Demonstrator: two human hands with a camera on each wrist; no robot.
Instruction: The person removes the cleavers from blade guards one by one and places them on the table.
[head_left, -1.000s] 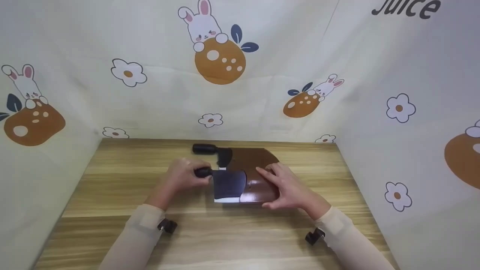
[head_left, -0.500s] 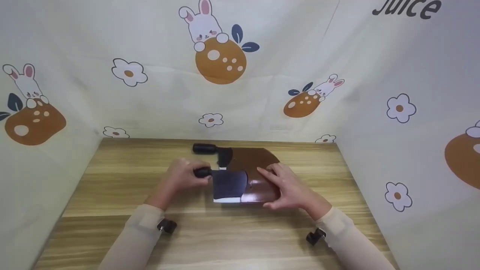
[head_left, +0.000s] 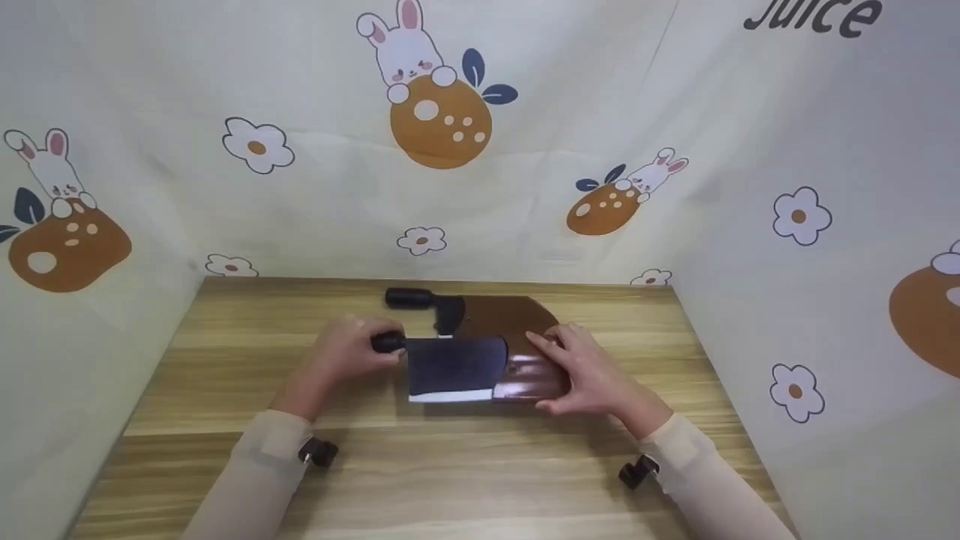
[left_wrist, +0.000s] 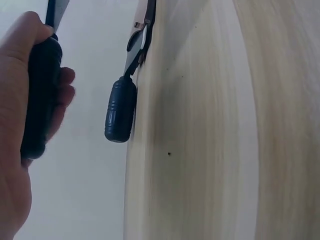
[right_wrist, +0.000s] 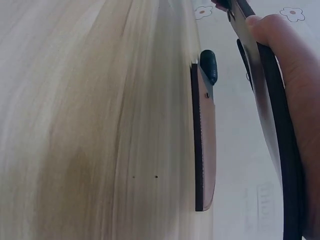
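My left hand grips the black handle of a cleaver. Its dark blade, with a bright lower edge, shows between my hands. A brown sheath covers the blade's right end, and my right hand holds that sheath, thumb on the near edge and fingers over the top. In the right wrist view, cleaver and sheath are raised off the table. Behind them lies a second cleaver in its own brown sheath, partly hidden by the held one. No hand is seen touching it.
The wood-grain table runs back to a pale cloth wall printed with rabbits, oranges and flowers. Cloth also rises on the left and right sides. A small black device sits on the left wrist, another black device on the right.
My left hand has moved left with the cleaver, and my right hand slightly right with the sheath. More of the blade shows now. The second cleaver has stayed put.
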